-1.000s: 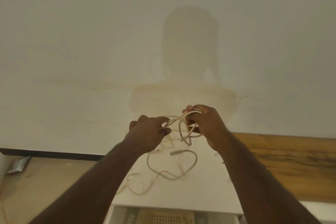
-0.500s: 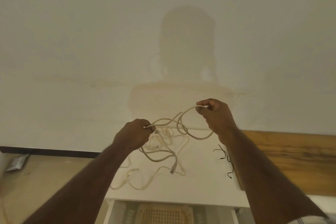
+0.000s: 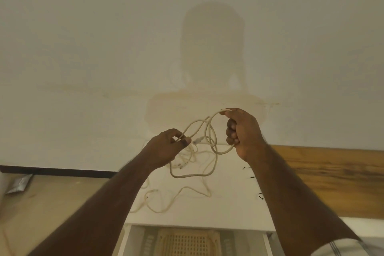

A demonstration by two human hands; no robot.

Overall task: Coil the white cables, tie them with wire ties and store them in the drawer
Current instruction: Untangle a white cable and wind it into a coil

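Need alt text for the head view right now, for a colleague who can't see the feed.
Two bare hands hold a white cable in loose loops above a white cabinet top: the right hand grips the loops, the left hand pinches a strand. More white cable lies tangled on the top, dark wire ties to the right, an open drawer below.

Two bare forearms come in from the lower edge, with no watch, ring or band to see on them. The left hand (image 3: 166,147) and the right hand (image 3: 243,131) wear no gloves. At the lower right corner, near the right elbow, shows the edge of a light sleeve (image 3: 340,247) with thin dark stripes, crossing like a check pattern
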